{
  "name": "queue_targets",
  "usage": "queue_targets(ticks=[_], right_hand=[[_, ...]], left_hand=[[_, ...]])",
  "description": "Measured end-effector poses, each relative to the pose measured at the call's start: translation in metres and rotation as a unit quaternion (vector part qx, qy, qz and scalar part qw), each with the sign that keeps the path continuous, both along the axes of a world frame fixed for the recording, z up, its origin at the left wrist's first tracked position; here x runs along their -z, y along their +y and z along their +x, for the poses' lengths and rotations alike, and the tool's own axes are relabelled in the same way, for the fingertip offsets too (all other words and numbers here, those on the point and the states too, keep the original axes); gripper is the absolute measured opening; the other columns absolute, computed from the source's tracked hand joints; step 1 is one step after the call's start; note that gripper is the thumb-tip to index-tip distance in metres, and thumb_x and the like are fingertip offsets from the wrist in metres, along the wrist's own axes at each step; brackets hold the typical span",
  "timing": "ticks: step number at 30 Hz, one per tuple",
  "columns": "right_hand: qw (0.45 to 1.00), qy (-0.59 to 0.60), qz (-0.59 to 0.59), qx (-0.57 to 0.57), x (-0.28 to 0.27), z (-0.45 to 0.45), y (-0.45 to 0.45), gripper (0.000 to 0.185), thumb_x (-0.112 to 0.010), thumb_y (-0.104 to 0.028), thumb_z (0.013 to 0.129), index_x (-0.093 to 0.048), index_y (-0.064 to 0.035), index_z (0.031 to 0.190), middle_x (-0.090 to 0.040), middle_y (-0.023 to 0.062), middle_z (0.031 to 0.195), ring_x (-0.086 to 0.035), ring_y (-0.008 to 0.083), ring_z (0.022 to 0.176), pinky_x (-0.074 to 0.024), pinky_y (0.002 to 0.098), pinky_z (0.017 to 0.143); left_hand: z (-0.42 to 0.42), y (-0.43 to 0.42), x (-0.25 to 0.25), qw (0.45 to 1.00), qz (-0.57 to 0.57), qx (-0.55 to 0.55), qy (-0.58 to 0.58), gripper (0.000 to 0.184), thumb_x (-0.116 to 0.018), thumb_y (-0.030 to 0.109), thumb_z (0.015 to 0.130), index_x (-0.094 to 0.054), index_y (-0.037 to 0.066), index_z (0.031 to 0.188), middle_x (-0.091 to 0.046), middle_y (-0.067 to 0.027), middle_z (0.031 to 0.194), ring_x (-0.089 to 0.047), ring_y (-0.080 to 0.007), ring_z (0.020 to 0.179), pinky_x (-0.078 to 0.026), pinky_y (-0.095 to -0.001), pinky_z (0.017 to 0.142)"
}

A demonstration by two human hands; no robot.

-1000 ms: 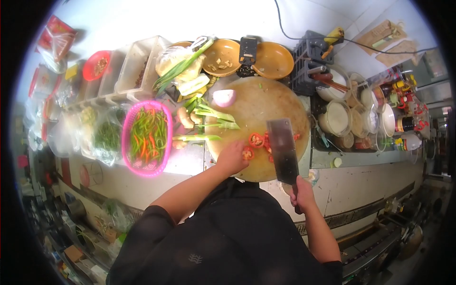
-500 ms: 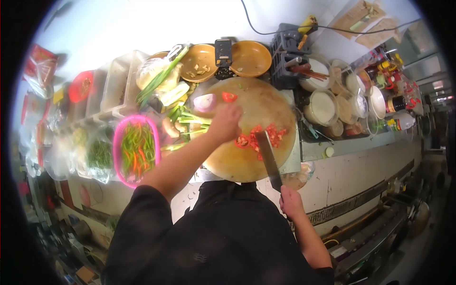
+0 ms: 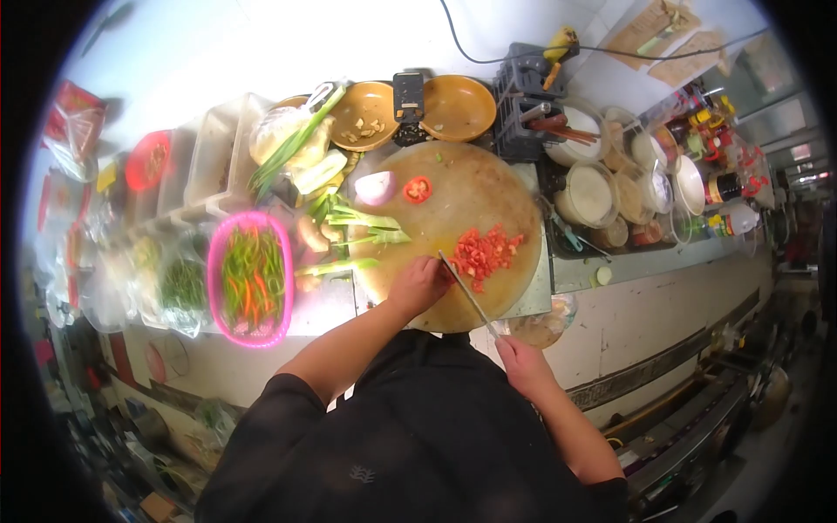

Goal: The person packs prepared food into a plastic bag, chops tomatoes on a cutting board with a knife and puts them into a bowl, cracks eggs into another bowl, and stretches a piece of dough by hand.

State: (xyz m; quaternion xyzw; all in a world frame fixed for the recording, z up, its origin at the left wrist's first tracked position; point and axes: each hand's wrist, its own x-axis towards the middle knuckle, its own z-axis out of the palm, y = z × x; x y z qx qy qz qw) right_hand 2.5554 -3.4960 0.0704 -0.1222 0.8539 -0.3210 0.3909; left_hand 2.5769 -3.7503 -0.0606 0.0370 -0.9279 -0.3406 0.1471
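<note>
My right hand (image 3: 527, 366) is wrapped round the handle of a cleaver (image 3: 472, 297), whose blade stands on edge on the round chopping board (image 3: 510, 192). Beside the blade, my left hand (image 3: 418, 284) is closed with its fingers curled on the board; a bit of red shows at the fingertips, apparently a tomato piece mostly hidden by them. Just past the blade lies a pile of chopped tomato (image 3: 488, 253). A cut tomato piece (image 3: 418, 189) rests higher up the board, next to an onion half (image 3: 375, 187). Cut green stalks (image 3: 375, 228) overlap the board's left side.
A pink basket (image 3: 212, 288) of sliced green and orange peppers stands at the left. Behind the board are two brown plates (image 3: 462, 109) with a black phone-like object (image 3: 408, 96) between them. A dark knife rack (image 3: 516, 83) and several tubs (image 3: 589, 196) stand right.
My left hand has moved from the upper board down toward me, beside the blade. The upper tomato piece now lies cut face up. The cleaver has turned from flat to on edge.
</note>
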Motion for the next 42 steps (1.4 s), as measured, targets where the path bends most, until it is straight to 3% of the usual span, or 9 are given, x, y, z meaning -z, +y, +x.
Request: queue_targets(ticks=[12,14,15,17,20,32,38,41,42], right_hand=[[0.998,0.033,-0.009,-0.049,0.042,-0.013,-0.016,0.043,-0.046,-0.040,0.096,-0.062,-0.0047,0.115,-0.065,0.0253,0.100,-0.062,0.0412,0.096,-0.0486,0.0449,0.083],[0.997,0.045,0.006,-0.056,0.037,-0.006,0.009,0.042,-0.047,-0.039,0.095,-0.062,-0.0053,0.116,-0.065,0.0249,0.099,-0.062,0.0403,0.095,-0.0489,0.0438,0.083],[0.999,0.025,0.000,-0.043,0.035,-0.002,0.023,0.042,-0.047,-0.038,0.095,-0.061,-0.0048,0.116,-0.065,0.0249,0.099,-0.063,0.0395,0.096,-0.0492,0.0423,0.083],[1.000,0.005,-0.007,-0.030,0.031,0.007,0.032,0.041,-0.048,-0.037,0.095,-0.061,-0.0044,0.117,-0.065,0.0249,0.098,-0.063,0.0387,0.096,-0.0494,0.0408,0.083],[0.998,0.007,0.001,0.058,0.018,0.014,0.032,0.041,-0.049,-0.036,0.095,-0.061,-0.0026,0.117,-0.065,0.0253,0.098,-0.064,0.0386,0.096,-0.0495,0.0397,0.083],[0.998,0.059,0.030,0.011,0.022,0.009,0.019,0.040,-0.044,-0.034,0.097,-0.058,-0.0013,0.116,-0.064,0.0269,0.102,-0.061,0.0427,0.096,-0.0493,0.0464,0.082],[0.978,0.139,-0.035,-0.149,0.042,0.010,0.033,0.023,-0.048,-0.012,0.091,-0.051,-0.0013,0.111,-0.058,0.0199,0.105,-0.062,0.0389,0.084,-0.0516,0.0482,0.070],[0.973,0.159,-0.022,-0.166,0.061,0.009,0.035,0.043,-0.038,-0.039,0.099,-0.058,-0.0031,0.112,-0.063,0.0220,0.106,-0.061,0.0408,0.095,-0.0474,0.0469,0.085],[0.994,0.067,0.002,-0.087,0.042,0.000,0.026,0.044,-0.039,-0.041,0.099,-0.058,-0.0038,0.113,-0.064,0.0218,0.105,-0.061,0.0407,0.095,-0.0474,0.0466,0.084]], left_hand=[[0.001,-0.004,0.006,0.970,0.153,-0.129,-0.141,0.024,-0.070,0.016,0.072,-0.056,0.005,0.088,-0.056,-0.0155,0.096,-0.056,-0.0319,0.093,-0.048,-0.0407,0.080],[0.001,-0.016,-0.016,0.980,-0.080,-0.160,-0.082,0.040,-0.075,0.019,0.066,-0.059,0.005,0.100,-0.060,-0.0165,0.104,-0.061,-0.0296,0.097,-0.051,-0.0408,0.079],[-0.001,-0.018,-0.019,0.980,-0.080,-0.161,-0.082,0.040,-0.075,0.019,0.066,-0.059,0.005,0.100,-0.060,-0.0165,0.104,-0.061,-0.0296,0.097,-0.051,-0.0408,0.079],[-0.004,-0.020,-0.021,0.982,-0.178,-0.029,0.049,0.031,-0.070,0.016,0.070,-0.060,0.006,0.098,-0.061,-0.0135,0.104,-0.060,-0.0283,0.098,-0.050,-0.0398,0.079],[-0.018,-0.011,-0.001,0.991,-0.094,0.097,0.025,0.022,-0.065,0.015,0.076,-0.062,0.008,0.097,-0.061,-0.0103,0.102,-0.060,-0.0289,0.095,-0.050,-0.0394,0.079],[-0.024,0.017,0.006,0.987,-0.046,0.126,-0.093,0.021,-0.064,0.017,0.078,-0.064,0.008,0.096,-0.060,-0.0104,0.098,-0.058,-0.0290,0.091,-0.048,-0.0408,0.081],[-0.018,0.013,0.009,0.989,-0.045,0.088,-0.114,0.016,-0.069,0.015,0.075,-0.067,0.006,0.088,-0.062,-0.0149,0.089,-0.059,-0.0338,0.091,-0.051,-0.0430,0.075],[-0.019,0.020,-0.002,0.996,-0.012,0.069,-0.062,0.023,-0.070,0.010,0.074,-0.066,0.005,0.096,-0.063,-0.0134,0.094,-0.060,-0.0341,0.088,-0.050,-0.0425,0.074],[-0.018,0.019,0.000,0.994,0.003,0.070,-0.078,0.024,-0.069,0.010,0.074,-0.065,0.005,0.097,-0.062,-0.0140,0.094,-0.060,-0.0354,0.088,-0.049,-0.0435,0.076]])
